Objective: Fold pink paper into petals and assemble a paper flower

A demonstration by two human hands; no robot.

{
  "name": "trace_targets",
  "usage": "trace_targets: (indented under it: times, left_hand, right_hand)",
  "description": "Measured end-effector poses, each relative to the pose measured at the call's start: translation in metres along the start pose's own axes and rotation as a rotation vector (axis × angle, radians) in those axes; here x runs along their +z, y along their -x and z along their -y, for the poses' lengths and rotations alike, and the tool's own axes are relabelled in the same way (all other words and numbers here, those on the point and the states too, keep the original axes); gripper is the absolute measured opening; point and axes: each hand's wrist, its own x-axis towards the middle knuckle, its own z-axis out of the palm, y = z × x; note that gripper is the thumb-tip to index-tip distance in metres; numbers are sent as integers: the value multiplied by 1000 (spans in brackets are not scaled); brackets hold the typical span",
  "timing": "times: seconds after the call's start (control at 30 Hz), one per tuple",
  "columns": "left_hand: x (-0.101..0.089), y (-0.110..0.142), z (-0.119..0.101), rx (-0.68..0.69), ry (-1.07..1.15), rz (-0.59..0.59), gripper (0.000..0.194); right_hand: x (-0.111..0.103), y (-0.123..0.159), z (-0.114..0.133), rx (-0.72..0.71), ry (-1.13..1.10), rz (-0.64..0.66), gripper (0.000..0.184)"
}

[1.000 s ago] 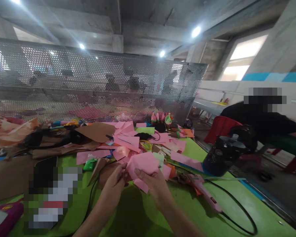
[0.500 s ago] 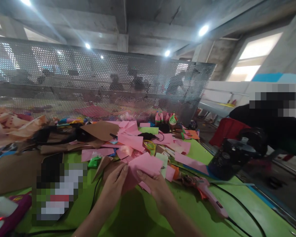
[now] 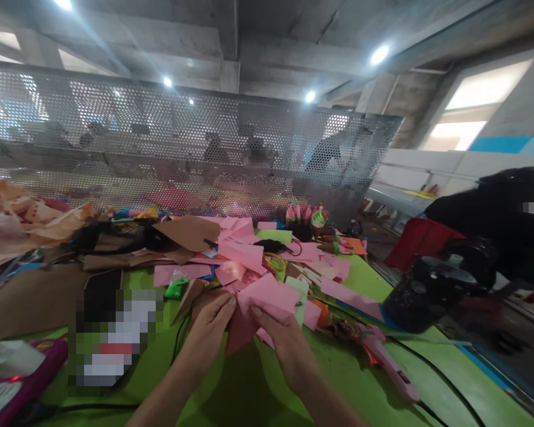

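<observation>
Between my two hands is a sheet of pink paper [image 3: 267, 299], folded or curved over, held just above the green table [image 3: 231, 391]. My left hand [image 3: 216, 314] pinches its left edge, thumb on top. On the right side, my right hand [image 3: 278, 329] grips it with the thumb pressed on the near face and the other fingers hidden behind. Just beyond lie more pink sheets [image 3: 242, 255] and a pale green piece [image 3: 299, 293]. A small green packet [image 3: 177, 289] and a folded brown piece [image 3: 189, 296] are close to my left hand.
A pink glue gun [image 3: 389, 362] with a black cord lies at the right. A dark round container [image 3: 420, 290] stands near the right edge. Brown sheets [image 3: 31, 302] cover the left. Ice-cream-shaped pieces [image 3: 318, 217] stand before a perforated metal screen [image 3: 169, 154]. A person sits at far right.
The whole view has shifted slightly, so things appear a little farther right. Both hands keep hold of the pink paper, with hardly any change in grip.
</observation>
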Motion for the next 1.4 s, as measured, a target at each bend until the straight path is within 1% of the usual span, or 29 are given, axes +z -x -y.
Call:
trace_targets:
  times: [0.1,0.23,0.4,0.5,0.67,0.9,1.0,1.13,1.3,1.4]
  left_hand:
    - [-3,-3,0,30,-44,30,30]
    - [-5,-4,0,51,-78,4,31]
    - [-5,-1,-3,16,-74,-10,32]
    - [-4,0,-4,-8,-71,-12,33]
    - [-5,-1,-4,-3,-65,-19,32]
    - [-5,3,-3,27,-45,-122,25]
    - [-6,3,-5,29,-36,-110,25]
    - [-6,1,-5,24,-60,-44,29]
    - [-8,-3,-1,23,-53,23,31]
    - [-9,-5,2,46,-98,48,32]
  right_hand:
    - [0,0,0,25,25,1,41]
    - [-2,0,0,52,64,-16,34]
    - [-2,0,-1,46,83,24,33]
    - [-2,-1,-3,57,88,21,35]
    - [-4,-2,-8,71,55,45,38]
    - [-4,-2,-11,20,121,24,34]
    - [-4,-2,-13,17,135,7,35]
    - [-3,-3,-14,31,142,-10,35]
    - [-1,-3,-14,-31,166,-17,35]
    - [1,-3,-11,-31,139,-16,38]
